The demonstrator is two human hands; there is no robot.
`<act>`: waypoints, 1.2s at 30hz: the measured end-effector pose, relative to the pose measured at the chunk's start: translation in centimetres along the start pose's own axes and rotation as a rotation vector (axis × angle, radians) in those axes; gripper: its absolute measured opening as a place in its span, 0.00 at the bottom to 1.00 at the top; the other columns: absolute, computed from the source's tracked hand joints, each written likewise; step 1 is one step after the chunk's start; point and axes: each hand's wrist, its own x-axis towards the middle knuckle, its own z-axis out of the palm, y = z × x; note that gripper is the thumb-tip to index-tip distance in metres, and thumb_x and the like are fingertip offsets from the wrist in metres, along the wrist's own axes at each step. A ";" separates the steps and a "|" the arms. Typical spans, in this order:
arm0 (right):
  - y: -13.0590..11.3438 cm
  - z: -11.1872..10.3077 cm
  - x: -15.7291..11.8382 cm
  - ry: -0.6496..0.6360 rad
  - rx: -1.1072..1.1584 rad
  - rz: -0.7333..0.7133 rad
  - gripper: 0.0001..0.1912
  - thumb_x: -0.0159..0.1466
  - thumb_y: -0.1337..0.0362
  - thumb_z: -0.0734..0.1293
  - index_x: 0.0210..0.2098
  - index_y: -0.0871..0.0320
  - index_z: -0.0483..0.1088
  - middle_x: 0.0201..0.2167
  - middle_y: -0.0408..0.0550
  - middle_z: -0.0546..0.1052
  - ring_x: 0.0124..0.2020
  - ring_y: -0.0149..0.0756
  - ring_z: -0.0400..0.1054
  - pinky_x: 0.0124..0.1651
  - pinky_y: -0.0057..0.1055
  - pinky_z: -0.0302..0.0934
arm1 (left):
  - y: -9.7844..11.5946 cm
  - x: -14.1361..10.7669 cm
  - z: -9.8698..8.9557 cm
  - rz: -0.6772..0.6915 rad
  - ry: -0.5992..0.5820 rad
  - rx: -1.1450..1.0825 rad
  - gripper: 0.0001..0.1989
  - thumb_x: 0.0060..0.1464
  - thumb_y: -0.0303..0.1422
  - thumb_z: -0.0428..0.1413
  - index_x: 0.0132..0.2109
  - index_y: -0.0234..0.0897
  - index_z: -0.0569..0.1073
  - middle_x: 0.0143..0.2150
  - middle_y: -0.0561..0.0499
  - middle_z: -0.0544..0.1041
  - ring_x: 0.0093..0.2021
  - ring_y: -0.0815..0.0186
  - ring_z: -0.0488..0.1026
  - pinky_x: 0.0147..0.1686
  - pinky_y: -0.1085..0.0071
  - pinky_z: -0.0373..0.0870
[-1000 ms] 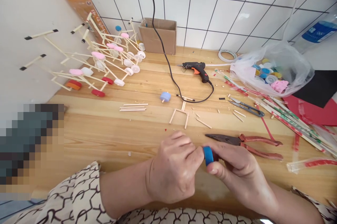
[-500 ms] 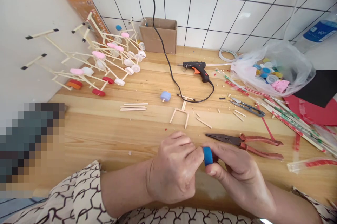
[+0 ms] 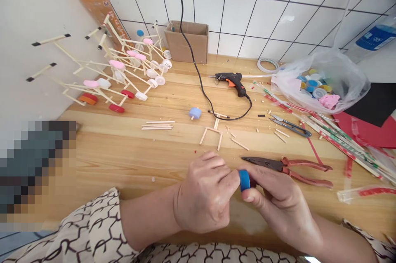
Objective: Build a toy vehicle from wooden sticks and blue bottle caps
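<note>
The right hand [image 3: 280, 201] pinches a blue cap [image 3: 244, 180]; the left hand [image 3: 208, 195], curled closed, meets its edge (anything inside is hidden). The step looks like two-handed work on the cap; the next move likely calls for steady fingers. Beyond lie pliers [image 3: 285, 166], then a glue gun [image 3: 229, 77].

Blue cap [image 3: 244, 180] lower centre looks like smooth plastic. Tabletop [image 3: 117, 156] is wood with a bit of sheen, wall tiles [image 3: 244, 15] across the top are super glossy, and the box [image 3: 198, 46] up there is matt cardboard. Pliers [image 3: 275, 165] right of centre: dull dark metal, scuffed handles [image 3: 306, 163]. Bag [image 3: 348, 83] upper right: thin crinkly plastic.
</note>
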 end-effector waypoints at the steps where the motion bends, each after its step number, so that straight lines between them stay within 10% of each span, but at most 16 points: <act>1: 0.0 0.0 0.0 -0.001 0.020 0.022 0.15 0.64 0.54 0.60 0.28 0.58 0.62 0.23 0.40 0.61 0.24 0.29 0.54 0.26 0.26 0.53 | 0.0 0.0 0.0 0.009 0.001 0.013 0.07 0.44 0.23 0.45 0.27 0.34 0.67 0.17 0.50 0.65 0.22 0.66 0.57 0.24 0.67 0.56; 17: 0.8 -1.2 1.3 0.043 -0.010 0.021 0.10 0.64 0.59 0.61 0.30 0.58 0.64 0.27 0.43 0.69 0.28 0.31 0.62 0.31 0.26 0.58 | -1.3 1.5 -0.1 -0.036 -0.078 0.034 0.09 0.50 0.21 0.45 0.29 0.32 0.69 0.21 0.51 0.68 0.24 0.67 0.60 0.28 0.68 0.59; 28: 0.5 -3.2 6.8 0.057 -0.212 -0.238 0.07 0.64 0.62 0.62 0.37 0.58 0.67 0.27 0.43 0.68 0.28 0.30 0.61 0.32 0.27 0.57 | -4.4 5.2 -3.4 -0.235 -0.184 -0.113 0.13 0.55 0.22 0.46 0.25 0.33 0.68 0.23 0.53 0.70 0.27 0.70 0.65 0.31 0.72 0.60; 36: 1.1 -3.1 6.9 0.114 -0.330 -0.353 0.09 0.65 0.59 0.61 0.34 0.58 0.67 0.26 0.43 0.67 0.27 0.31 0.61 0.31 0.27 0.57 | -5.3 4.9 -1.9 0.024 0.006 0.135 0.11 0.48 0.20 0.45 0.25 0.33 0.69 0.20 0.51 0.68 0.25 0.67 0.61 0.31 0.68 0.61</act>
